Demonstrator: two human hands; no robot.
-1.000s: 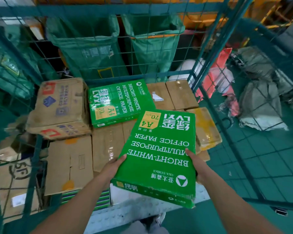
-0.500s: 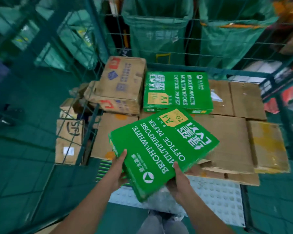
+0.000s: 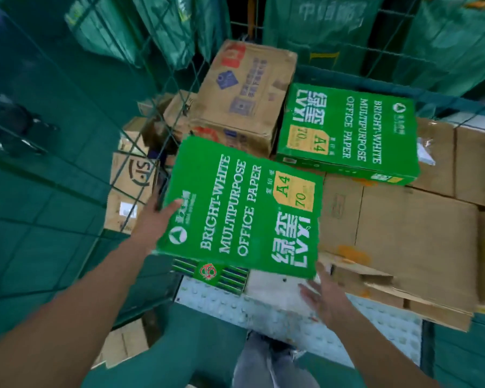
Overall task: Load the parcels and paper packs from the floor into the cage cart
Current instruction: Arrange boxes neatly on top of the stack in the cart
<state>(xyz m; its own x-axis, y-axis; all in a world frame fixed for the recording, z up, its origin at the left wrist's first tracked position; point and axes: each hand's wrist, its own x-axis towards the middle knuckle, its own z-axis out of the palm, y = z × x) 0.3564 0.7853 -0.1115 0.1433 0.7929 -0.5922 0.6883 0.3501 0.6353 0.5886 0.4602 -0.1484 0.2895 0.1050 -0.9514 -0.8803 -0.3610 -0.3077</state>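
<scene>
The cage cart (image 3: 163, 127) has green wire-mesh sides and a pale studded deck (image 3: 277, 312) bare along its near edge. Flat brown cardboard boxes (image 3: 403, 236) cover most of the deck, beside a striped green pack (image 3: 210, 275) at the near left. Other things rest on that layer rather than the deck. Outside the mesh, on the green floor (image 3: 39, 219), stand what seem to be more cartons (image 3: 132, 180), blurred.
</scene>
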